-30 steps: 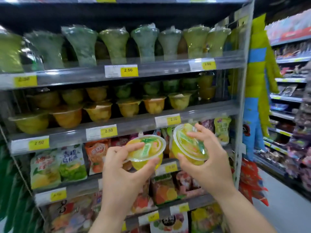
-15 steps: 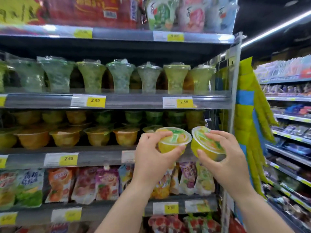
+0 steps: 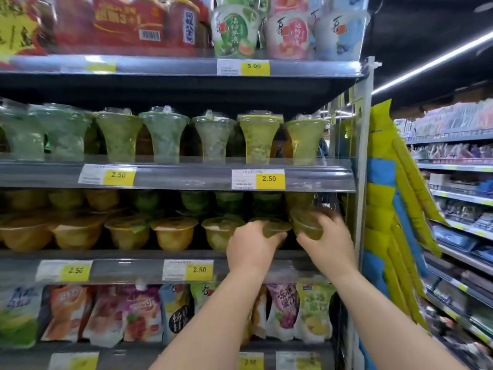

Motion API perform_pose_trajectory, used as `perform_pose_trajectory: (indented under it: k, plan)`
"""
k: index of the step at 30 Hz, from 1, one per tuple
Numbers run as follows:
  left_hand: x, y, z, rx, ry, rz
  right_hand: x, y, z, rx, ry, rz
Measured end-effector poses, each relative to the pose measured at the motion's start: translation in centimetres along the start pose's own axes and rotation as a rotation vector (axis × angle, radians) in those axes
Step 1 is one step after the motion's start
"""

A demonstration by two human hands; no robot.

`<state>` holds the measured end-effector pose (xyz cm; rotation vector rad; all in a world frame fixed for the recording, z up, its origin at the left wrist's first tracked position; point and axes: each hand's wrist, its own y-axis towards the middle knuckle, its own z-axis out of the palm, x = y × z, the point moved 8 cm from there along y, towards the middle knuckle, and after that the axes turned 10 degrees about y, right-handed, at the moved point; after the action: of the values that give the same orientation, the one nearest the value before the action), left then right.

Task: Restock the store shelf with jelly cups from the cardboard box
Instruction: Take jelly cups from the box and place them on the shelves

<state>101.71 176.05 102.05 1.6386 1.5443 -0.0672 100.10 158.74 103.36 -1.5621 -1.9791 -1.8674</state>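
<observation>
Left hand (image 3: 249, 245) curls round left cup (image 3: 276, 228), right hand (image 3: 329, 244) round right cup (image 3: 306, 225). Both cups at shelf (image 3: 120, 269) right end, near front edge; can't tell if set down. Row (image 3: 174, 233) to the left looks full. Box out of view, so remainder unknown.

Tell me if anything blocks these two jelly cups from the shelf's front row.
Nothing visible does. The left hand and right hand hold the clear yellow-green jelly cups at the right end of the grey metal shelf, beside the last front-row cup.
</observation>
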Motion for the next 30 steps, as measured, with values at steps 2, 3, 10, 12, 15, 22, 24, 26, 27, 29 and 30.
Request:
perform_pose_trajectory:
  k: [2,3,10,12,15,22,24,26,27,29,30]
  plan:
    - [0.2,0.2,0.2,0.008,0.029,-0.003,-1.0,0.3,0.9,0.049,-0.027,0.046]
    - [0.3,0.3,0.2,0.008,0.041,0.001,-1.4,0.3,1.3,0.072,-0.049,0.061]
    - [0.3,0.5,0.9,0.077,0.13,0.042,-2.1,0.1,2.1,0.129,-0.119,0.118]
    - [0.0,0.3,0.7,0.107,0.154,0.086,-2.0,-0.1,2.2,0.151,-0.195,0.098]
    - [0.1,-0.7,-0.4,0.071,0.196,0.164,-1.0,-1.1,1.8,0.074,-0.31,0.055]
    - [2.6,-4.2,-5.1,-0.1,0.112,0.292,5.6,-6.2,3.4,-0.038,-0.078,-0.257]
    - [5.2,-4.9,-5.6,-0.063,0.072,0.251,6.6,-8.2,4.8,0.006,0.002,-0.227]
    - [8.6,-5.5,-5.5,-0.008,0.064,0.188,6.9,-10.6,6.5,0.045,0.065,-0.145]
    - [10.5,-5.8,-5.3,0.021,0.068,0.161,6.8,-11.9,7.6,0.067,0.086,-0.097]
    - [14.5,-7.0,-4.8,0.091,0.083,0.116,6.1,-14.9,10.2,0.129,0.111,0.011]
    - [16.5,-7.8,-4.4,0.136,0.101,0.105,5.6,-16.7,11.6,0.162,0.119,0.071]
